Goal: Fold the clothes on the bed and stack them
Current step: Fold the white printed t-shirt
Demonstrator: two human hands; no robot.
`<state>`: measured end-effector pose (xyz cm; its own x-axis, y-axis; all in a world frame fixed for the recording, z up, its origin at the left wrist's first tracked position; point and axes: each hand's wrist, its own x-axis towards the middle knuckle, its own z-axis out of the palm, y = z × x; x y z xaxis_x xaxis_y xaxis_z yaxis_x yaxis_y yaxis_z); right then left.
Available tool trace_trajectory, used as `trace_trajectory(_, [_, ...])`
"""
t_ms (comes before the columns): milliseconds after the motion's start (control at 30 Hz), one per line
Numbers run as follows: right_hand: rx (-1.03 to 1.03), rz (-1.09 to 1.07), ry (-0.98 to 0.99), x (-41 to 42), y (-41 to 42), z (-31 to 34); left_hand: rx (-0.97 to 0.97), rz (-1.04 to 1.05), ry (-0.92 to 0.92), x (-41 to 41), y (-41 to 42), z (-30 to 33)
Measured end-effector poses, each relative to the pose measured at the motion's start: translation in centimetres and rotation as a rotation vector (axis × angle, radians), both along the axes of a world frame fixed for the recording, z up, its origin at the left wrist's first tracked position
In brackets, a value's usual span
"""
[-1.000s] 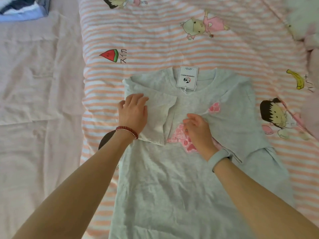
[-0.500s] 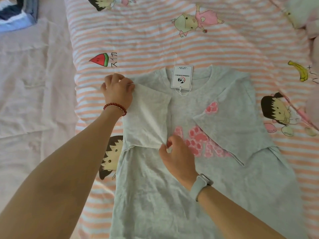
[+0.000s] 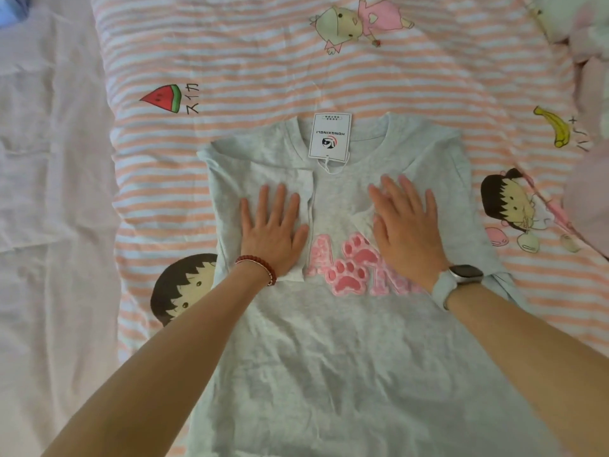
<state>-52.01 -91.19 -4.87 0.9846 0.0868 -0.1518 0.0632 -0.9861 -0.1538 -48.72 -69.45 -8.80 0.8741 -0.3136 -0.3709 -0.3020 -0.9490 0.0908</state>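
one grey t-shirt (image 3: 346,357) with one white tag (image 3: 330,135) at the collar, two hands on it, left hand (image 3: 272,230) and right hand (image 3: 407,230). one red bracelet (image 3: 258,267), one watch (image 3: 459,278). on the striped cover (image 3: 296,67) i count one watermelon (image 3: 163,97), one banana (image 3: 555,127) and three cartoon kids.

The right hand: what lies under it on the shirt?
The right hand lies flat on the folded-in right sleeve of the grey T-shirt. The sleeve and hand hide the right end of the pink paw-print lettering.
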Motion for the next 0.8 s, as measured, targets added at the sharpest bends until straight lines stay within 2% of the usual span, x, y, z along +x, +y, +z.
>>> trace_trajectory(67, [-0.156, 0.164, 0.272, 0.7, -1.0, -0.7, -0.049, 0.034, 0.017, 0.7, -0.6, 0.1])
trace_trajectory(100, [-0.179, 0.230, 0.330, 1.1, -1.3, -0.8, -0.122, 0.085, -0.031, 1.2, -0.8, 0.5])
trace_trajectory(167, [-0.166, 0.312, 0.288, 2.6, -2.0, -0.6, -0.207, 0.147, -0.197, 3.2, -1.1, 1.6])
trace_trajectory(233, [-0.138, 0.335, 0.165, 4.6, -2.8, 0.3, -0.136, 0.147, -0.235, 5.9, -1.0, 2.2])
trace_trajectory(333, [-0.204, 0.191, 0.122, 8.0, -5.2, 0.3, 0.001, 0.171, -0.155, 10.5, -0.3, 2.4])
trace_trajectory(400, [-0.234, 0.024, 0.155, 10.4, -6.4, -0.1, 0.029, 0.209, -0.106, 13.0, 0.2, 2.6])
trace_trajectory(500, [-0.168, -0.161, 0.245, 13.0, -7.5, -0.4, 0.024, 0.256, 0.028, 15.2, 0.0, 3.3])
trace_trajectory(633, [-0.026, -0.139, 0.016, 12.6, -7.1, 1.2, -0.274, 0.175, -0.053, 14.7, -0.2, 4.7])
trace_trajectory(733, [0.010, -0.052, -0.165, 9.1, -6.9, 2.5, -0.383, 0.020, -0.323, 11.0, 0.4, 5.5])
trace_trajectory(800, [0.049, 0.012, -0.269, 5.9, -7.4, 3.0, -0.421, -0.084, -0.433, 7.4, 1.5, 5.7])
